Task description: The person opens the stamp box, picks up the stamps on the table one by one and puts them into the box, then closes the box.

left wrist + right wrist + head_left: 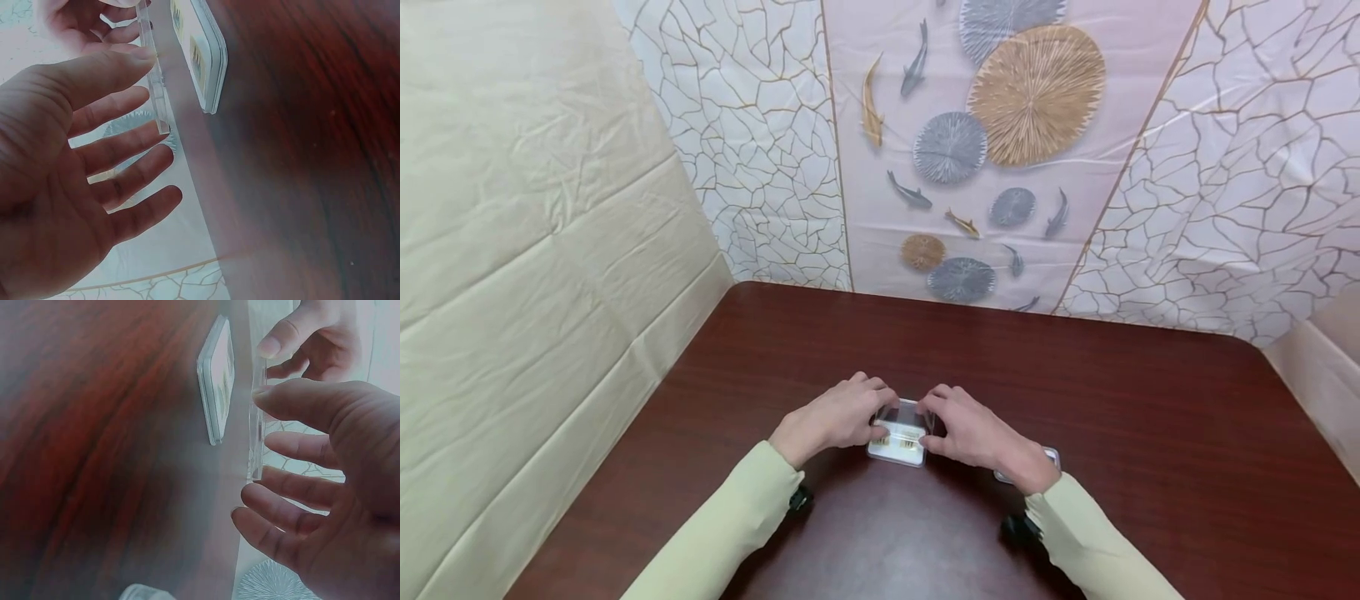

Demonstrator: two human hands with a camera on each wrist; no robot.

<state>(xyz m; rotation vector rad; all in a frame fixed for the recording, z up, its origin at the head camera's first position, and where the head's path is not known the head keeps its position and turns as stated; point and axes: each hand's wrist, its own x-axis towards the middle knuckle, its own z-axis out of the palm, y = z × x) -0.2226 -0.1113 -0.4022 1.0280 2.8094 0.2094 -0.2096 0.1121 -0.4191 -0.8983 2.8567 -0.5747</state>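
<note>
A shallow white case [895, 454] with small gold-coloured pieces in it lies flat on the dark table. Just over it, a thin clear plastic lid [156, 87] is held between both hands, apart from the case in the wrist views. My left hand [842, 414] pinches one side of the lid, thumb on the near face and fingers behind. On the opposite side my right hand [973, 427] has the same kind of pinch, its thumb [281, 400] at the lid's edge. What the gold pieces are is too small to make out.
A second small clear-edged case [1052, 456] lies on the table [1150, 433], partly hidden under my right wrist. Dark wrist cameras [1019, 531] sit beneath both sleeves. Behind the table hangs a patterned cloth [880, 242], with a cream cloth [550, 250] along the left.
</note>
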